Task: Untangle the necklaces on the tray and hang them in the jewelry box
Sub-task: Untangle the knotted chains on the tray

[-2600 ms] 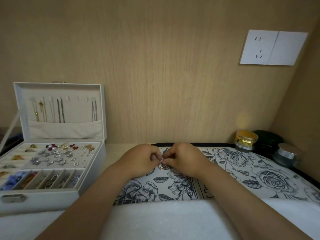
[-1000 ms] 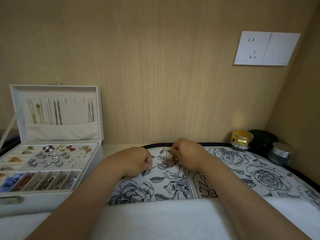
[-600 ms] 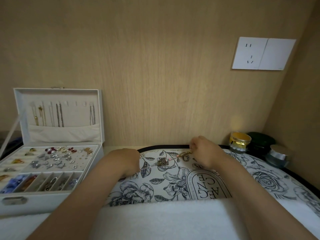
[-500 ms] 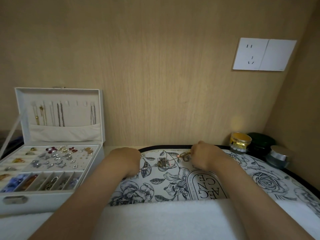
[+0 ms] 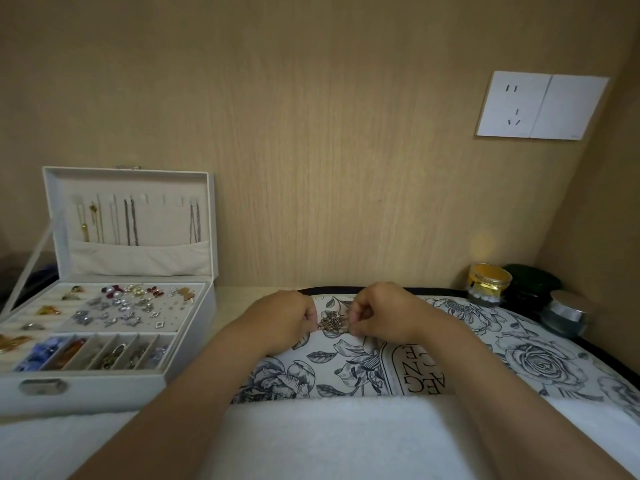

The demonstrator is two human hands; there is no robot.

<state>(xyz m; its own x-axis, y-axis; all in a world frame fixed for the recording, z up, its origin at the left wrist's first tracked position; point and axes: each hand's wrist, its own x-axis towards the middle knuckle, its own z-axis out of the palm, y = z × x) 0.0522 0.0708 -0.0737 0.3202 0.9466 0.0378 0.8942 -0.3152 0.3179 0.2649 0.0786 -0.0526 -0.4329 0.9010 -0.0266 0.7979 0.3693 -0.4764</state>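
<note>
Both hands work the tangled necklaces (image 5: 332,321), a small clump of fine chain lying on the floral tray (image 5: 540,344) close to its far edge, left of the middle. My left hand (image 5: 287,318) and right hand (image 5: 382,313) meet it from opposite sides, fingers curled and fingertips pinching the clump's two edges. The links are too fine for me to tell which strand each pinch holds.

The step in hand, as I judge it, is teasing the knot loose, and it calls for patience, not pull. I would keep the clump resting on the tray, spread it flat and work outward from its centre with small, slack tugs, since a hard pull would likely cinch it tighter or strain a link. One hand should anchor while the other walks a single strand out. Finding a clasp end first would give a clean line to follow.

The jewelry box (image 5: 104,388) stands open beyond the tray's left edge, its lid (image 5: 131,220) upright with several chains hanging from the row of hooks (image 5: 145,199); a few hooks look free. A white towel (image 5: 329,441) covers the tray's near edge, so I would keep loose chain off it to avoid snagging.
</note>
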